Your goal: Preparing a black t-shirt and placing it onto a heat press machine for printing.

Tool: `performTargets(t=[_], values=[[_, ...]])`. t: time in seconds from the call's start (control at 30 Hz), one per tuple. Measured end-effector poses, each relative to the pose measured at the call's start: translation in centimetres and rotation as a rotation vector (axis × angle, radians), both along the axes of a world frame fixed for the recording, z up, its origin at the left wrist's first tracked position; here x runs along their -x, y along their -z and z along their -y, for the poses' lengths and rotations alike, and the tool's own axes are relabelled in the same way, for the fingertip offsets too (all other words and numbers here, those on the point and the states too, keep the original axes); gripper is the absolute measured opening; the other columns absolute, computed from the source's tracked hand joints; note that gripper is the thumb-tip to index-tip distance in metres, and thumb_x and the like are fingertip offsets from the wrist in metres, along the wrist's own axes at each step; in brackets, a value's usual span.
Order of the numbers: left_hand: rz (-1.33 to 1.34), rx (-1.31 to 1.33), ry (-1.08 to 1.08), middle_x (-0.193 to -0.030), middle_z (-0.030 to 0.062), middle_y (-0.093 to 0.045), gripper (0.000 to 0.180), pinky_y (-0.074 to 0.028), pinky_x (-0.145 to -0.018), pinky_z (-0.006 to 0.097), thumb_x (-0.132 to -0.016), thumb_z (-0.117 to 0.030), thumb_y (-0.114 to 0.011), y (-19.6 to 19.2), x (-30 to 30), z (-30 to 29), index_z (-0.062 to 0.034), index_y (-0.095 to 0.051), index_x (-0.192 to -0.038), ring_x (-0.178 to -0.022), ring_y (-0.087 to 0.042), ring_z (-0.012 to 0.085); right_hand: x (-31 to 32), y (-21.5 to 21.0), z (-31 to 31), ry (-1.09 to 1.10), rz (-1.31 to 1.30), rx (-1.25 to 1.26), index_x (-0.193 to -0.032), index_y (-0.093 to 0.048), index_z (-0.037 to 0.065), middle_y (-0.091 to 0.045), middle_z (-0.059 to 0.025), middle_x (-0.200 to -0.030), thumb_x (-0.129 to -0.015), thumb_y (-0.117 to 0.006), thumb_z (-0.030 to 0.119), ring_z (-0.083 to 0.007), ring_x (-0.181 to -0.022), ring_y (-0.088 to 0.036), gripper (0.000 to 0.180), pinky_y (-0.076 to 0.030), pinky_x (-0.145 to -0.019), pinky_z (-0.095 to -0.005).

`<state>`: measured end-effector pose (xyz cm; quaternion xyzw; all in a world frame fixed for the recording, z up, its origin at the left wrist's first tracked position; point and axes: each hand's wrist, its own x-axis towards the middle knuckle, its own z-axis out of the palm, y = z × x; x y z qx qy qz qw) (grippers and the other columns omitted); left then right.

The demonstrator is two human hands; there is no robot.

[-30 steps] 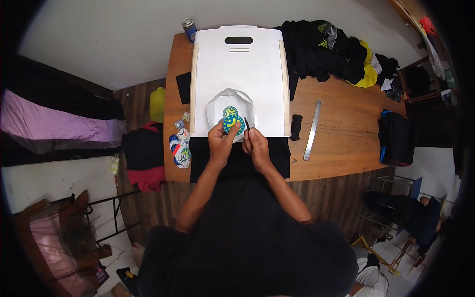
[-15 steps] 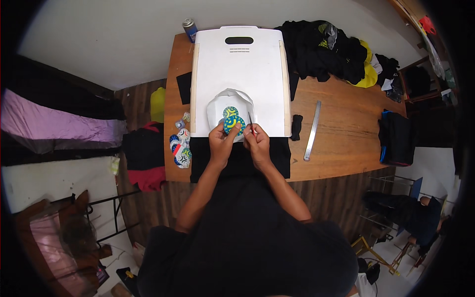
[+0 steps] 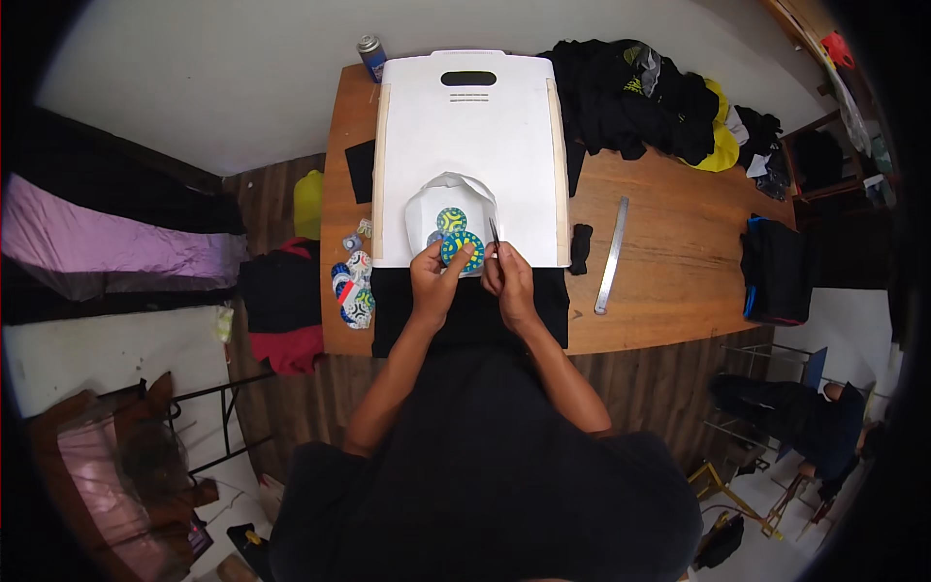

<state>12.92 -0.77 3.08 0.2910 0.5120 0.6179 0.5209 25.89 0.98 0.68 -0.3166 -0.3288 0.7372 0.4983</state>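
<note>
My left hand [image 3: 433,281] pinches a round blue-green and yellow patterned patch [image 3: 462,248], thumb on its face. My right hand [image 3: 514,289] is closed on a slim dark pointed tool [image 3: 495,233], its tip upward; its exact kind is too small to tell. Both hands are over the near edge of a white board [image 3: 470,136] with a handle slot. Beneath the patch rests a shallow white round tray [image 3: 423,202]. Inside it lies another green and yellow round patch [image 3: 451,221], with part of a bluish one beside it. Black fabric [image 3: 407,306] sticks out under the board.
Patterned round pieces [image 3: 357,291] lie left of the board on the wooden table [image 3: 689,262]. A metal ruler [image 3: 612,257] and folded black cloth [image 3: 581,250] are to the right. Dark clothes [image 3: 630,97] fill the back. A spray can [image 3: 371,58] stands behind; another person [image 3: 815,422] is at far right.
My right hand has moved slightly right, away from the patch, with the tool. The patch in my left hand has turned and shifted a little to the right.
</note>
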Motion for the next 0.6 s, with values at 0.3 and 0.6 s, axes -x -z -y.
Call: performTargets(t=[0.3, 0.6], values=[[-0.008, 0.003, 0.001, -0.092, 0.0034, -0.070, 0.014, -0.049, -0.074, 0.021, -0.092, -0.009, -0.069, 0.1, 0.4, 0.0, 0.0014, -0.069, -0.102, -0.081, -0.063, 0.0061, -0.5, 2.2, 1.1, -0.158, 0.082, 0.006, -0.092, -0.054, 0.006, -0.030, 0.0065, -0.056, -0.108, -0.039, 0.032, -0.0044, -0.048, -0.024, 0.034, -0.023, -0.046, -0.0225], [-0.032, 0.010, 0.005, -0.091, 0.0027, -0.070, 0.012, -0.049, -0.074, 0.021, -0.092, -0.008, -0.068, 0.5, 0.4, -0.2, 0.0007, -0.069, -0.101, -0.080, -0.063, 0.0057, -0.5, 2.0, 1.1, -0.167, 0.074, -0.001, -0.091, -0.054, 0.007, -0.031, 0.0065, -0.056, -0.108, -0.041, 0.034, -0.0047, -0.048, -0.025, 0.034, -0.024, -0.047, -0.0229]])
